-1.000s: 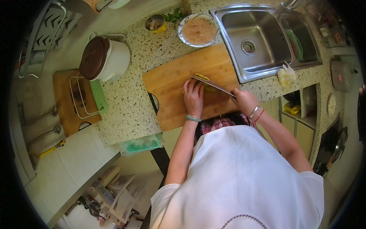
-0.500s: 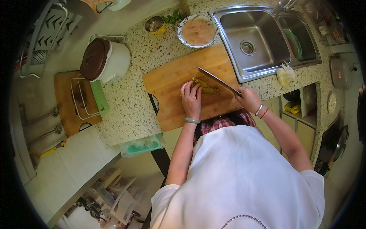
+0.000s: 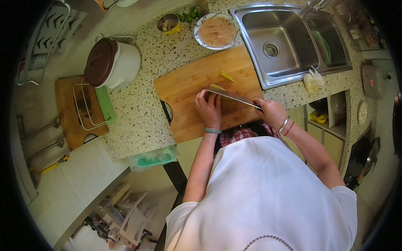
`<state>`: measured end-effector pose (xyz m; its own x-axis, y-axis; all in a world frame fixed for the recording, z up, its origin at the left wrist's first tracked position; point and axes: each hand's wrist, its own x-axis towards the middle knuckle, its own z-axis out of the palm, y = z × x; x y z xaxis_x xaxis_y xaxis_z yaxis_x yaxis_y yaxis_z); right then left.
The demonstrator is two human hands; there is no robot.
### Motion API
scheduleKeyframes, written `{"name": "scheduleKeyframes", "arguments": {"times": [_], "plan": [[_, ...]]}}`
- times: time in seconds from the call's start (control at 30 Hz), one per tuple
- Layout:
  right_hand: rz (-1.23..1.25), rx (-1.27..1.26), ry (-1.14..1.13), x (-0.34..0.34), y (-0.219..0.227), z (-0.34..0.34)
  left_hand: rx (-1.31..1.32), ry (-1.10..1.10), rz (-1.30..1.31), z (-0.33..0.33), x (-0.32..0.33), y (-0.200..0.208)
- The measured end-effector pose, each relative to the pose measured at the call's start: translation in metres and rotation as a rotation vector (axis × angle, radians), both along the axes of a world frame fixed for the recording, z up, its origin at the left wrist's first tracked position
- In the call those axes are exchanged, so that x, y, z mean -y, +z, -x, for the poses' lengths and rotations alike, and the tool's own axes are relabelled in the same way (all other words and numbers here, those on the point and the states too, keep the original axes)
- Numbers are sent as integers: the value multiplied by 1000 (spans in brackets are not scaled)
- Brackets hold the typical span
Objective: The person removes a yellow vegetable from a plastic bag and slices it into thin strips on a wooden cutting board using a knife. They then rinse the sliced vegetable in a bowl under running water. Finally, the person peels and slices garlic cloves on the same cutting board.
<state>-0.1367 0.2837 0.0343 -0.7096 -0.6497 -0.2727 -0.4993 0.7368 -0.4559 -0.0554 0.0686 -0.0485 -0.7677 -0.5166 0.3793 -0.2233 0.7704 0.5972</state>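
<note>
Head: plate [image 3: 214, 47], sink [image 3: 276, 31] beside board [image 3: 184, 96]

A thin yellow-green strip [image 3: 226, 75] now lies by itself on the cutting board [image 3: 184, 96], beyond the knife [image 3: 233, 97]; it does not lie apart like that in either earlier picture. The knife (half a second ago swung off to one side, tip pointing outward) is back across the vegetable [image 3: 228, 99], tip beside the fingers [image 3: 204, 101] of the left hand [image 3: 210, 113]. The right hand [image 3: 271, 114] has turned with it, and the left hand has slid slightly leftward.
</note>
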Motion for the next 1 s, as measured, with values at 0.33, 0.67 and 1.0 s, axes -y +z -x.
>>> {"name": "scheduleKeyframes", "arguments": {"times": [0.33,0.67,1.0], "plan": [[-133,-11,62,2,0,9,-19,-3,-76,0,-2,-3],[-148,-35,101,37,-25,13,21,-1,-73,-4,-3,-2],[-58,202,-49,-21,-13,22,29,4,-146,-21,7,9]]}}
